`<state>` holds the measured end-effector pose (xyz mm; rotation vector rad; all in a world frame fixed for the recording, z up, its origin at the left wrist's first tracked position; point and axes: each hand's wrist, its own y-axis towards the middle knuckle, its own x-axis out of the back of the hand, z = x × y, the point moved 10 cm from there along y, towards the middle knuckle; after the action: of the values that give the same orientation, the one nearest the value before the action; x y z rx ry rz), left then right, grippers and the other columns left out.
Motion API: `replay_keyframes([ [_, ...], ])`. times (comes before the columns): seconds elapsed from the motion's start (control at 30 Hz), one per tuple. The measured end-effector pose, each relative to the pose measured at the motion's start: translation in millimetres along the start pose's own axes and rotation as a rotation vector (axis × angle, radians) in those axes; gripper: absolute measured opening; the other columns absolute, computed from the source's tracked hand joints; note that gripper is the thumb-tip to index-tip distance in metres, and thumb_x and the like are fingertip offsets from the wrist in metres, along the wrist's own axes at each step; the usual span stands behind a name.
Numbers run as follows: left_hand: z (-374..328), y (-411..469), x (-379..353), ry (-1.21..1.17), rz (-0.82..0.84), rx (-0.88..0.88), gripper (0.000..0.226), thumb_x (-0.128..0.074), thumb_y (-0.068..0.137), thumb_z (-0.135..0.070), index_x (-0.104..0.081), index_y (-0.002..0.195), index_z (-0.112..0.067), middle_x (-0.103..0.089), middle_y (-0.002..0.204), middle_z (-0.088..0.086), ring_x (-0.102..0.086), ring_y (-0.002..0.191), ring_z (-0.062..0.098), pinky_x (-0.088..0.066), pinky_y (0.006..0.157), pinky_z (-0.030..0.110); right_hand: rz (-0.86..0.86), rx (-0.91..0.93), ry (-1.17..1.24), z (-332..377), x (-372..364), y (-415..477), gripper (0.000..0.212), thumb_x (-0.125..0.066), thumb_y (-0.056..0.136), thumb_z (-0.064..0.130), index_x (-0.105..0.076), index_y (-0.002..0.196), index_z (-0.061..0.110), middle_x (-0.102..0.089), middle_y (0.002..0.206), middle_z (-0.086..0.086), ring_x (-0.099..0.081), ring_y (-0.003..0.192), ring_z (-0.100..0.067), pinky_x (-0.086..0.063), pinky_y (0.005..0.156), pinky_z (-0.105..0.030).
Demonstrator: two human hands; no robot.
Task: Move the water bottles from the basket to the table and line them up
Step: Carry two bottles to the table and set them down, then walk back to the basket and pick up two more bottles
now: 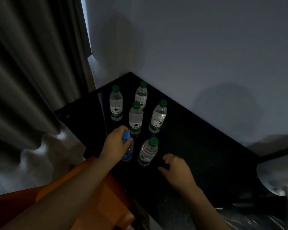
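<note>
Several clear water bottles with green caps stand upright on the black table (198,146): one at the far left (116,105), one behind (141,95), one in the middle (136,118), one to the right (158,117) and one nearest me (148,151). My left hand (115,143) grips the neck of a blue-capped bottle (128,151) that stands at the table's near left edge, beside the nearest green-capped bottle. My right hand (176,170) hovers over the table to the right of that bottle, fingers loosely curled and holding nothing. No basket is visible.
A grey curtain (32,72) hangs at the left and a pale wall (189,47) backs the table. An orange object (106,196) lies below my left forearm. A white object (279,176) sits at the right edge.
</note>
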<state>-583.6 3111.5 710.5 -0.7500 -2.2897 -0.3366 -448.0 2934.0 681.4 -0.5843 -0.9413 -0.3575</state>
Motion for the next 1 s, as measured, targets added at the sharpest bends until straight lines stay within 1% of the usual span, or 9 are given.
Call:
replay_keyframes([
  [0.17,-10.5,8.3,-1.6,0.064,0.158,-0.002,0.037,-0.065,0.085,-0.015,-0.052,0.119,-0.01,-0.056,0.119,0.012,-0.054,0.107,0.025,-0.041,0.086,0.028,-0.003,0.005,-0.028,3.3,0.9,-6.0,0.042,-0.066,0.087,0.029,-0.054,0.125,0.019,-0.06,0.117,-0.002,-0.059,0.101,-0.014,-0.052,0.085,-0.029],
  [0.27,-30.9,1.0,4.6,0.132,0.16,-0.095,0.048,-0.065,0.084,-0.017,-0.048,0.128,-0.013,-0.051,0.126,0.008,-0.053,0.11,0.022,-0.037,0.085,0.021,-0.003,-0.002,-0.04,5.4,-0.6,-7.8,0.045,-0.065,0.087,0.029,-0.052,0.129,0.018,-0.059,0.121,-0.003,-0.059,0.104,-0.015,-0.052,0.086,-0.028],
  [0.4,-53.4,-25.5,10.5,0.242,0.153,-0.222,0.043,-0.066,0.083,-0.021,-0.051,0.122,-0.013,-0.051,0.12,0.007,-0.052,0.105,0.021,-0.038,0.08,0.021,-0.008,0.011,-0.062,10.0,-1.6,-11.7,0.047,-0.064,0.088,0.028,-0.051,0.131,0.017,-0.058,0.124,-0.003,-0.058,0.108,-0.016,-0.051,0.089,-0.029],
  [0.47,-54.5,-40.6,5.8,0.268,0.212,-0.24,0.041,-0.065,0.084,-0.024,-0.051,0.121,-0.016,-0.053,0.118,0.005,-0.053,0.104,0.019,-0.04,0.079,0.022,-0.002,0.021,-0.066,11.7,-3.8,-14.4,0.047,-0.064,0.088,0.028,-0.051,0.132,0.016,-0.058,0.125,-0.004,-0.058,0.11,-0.016,-0.05,0.09,-0.029],
  [0.57,-47.7,-58.0,-8.1,0.318,0.333,-0.228,0.041,-0.062,0.086,-0.029,-0.049,0.124,-0.019,-0.054,0.119,0.003,-0.053,0.105,0.017,-0.046,0.084,0.027,0.003,0.019,-0.079,10.3,-7.2,-20.2,0.047,-0.064,0.088,0.028,-0.051,0.132,0.017,-0.058,0.124,-0.004,-0.058,0.109,-0.015,-0.05,0.089,-0.029],
  [0.67,-38.0,-68.1,-24.9,0.377,0.438,-0.226,0.036,-0.059,0.088,-0.029,-0.049,0.121,-0.018,-0.053,0.119,0.003,-0.053,0.105,0.017,-0.047,0.086,0.03,0.001,-0.006,-0.076,5.4,-7.8,-27.7,0.045,-0.065,0.087,0.029,-0.052,0.13,0.018,-0.059,0.121,-0.003,-0.057,0.107,-0.014,-0.05,0.088,-0.027],
  [0.8,-33.4,-77.9,-52.3,0.395,0.575,-0.256,0.037,-0.058,0.089,-0.029,-0.048,0.122,-0.017,-0.053,0.121,0.004,-0.053,0.108,0.018,-0.048,0.09,0.034,-0.018,-0.116,-0.085,-16.6,-5.7,-49.6,0.041,-0.065,0.086,0.031,-0.055,0.124,0.021,-0.06,0.117,-0.001,-0.059,0.104,-0.016,-0.05,0.084,-0.028],
  [0.9,-46.2,-82.8,-71.2,0.374,0.634,-0.312,0.034,-0.059,0.088,-0.028,-0.05,0.119,-0.019,-0.055,0.117,0.002,-0.053,0.104,0.017,-0.048,0.086,0.031,-0.074,-0.197,-0.098,-40.0,0.9,-76.4,0.036,-0.066,0.083,0.032,-0.059,0.116,0.022,-0.064,0.111,0.0,-0.061,0.1,-0.017,-0.05,0.082,-0.029],
  [1.0,-68.4,-92.3,-94.2,0.362,0.699,-0.385,0.033,-0.06,0.087,-0.027,-0.05,0.117,-0.018,-0.055,0.116,0.002,-0.053,0.102,0.016,-0.047,0.086,0.03,-0.12,-0.285,-0.08,-63.9,9.4,-108.7,0.034,-0.066,0.083,0.032,-0.061,0.115,0.022,-0.066,0.11,0.001,-0.062,0.101,-0.017,-0.05,0.084,-0.032],
])
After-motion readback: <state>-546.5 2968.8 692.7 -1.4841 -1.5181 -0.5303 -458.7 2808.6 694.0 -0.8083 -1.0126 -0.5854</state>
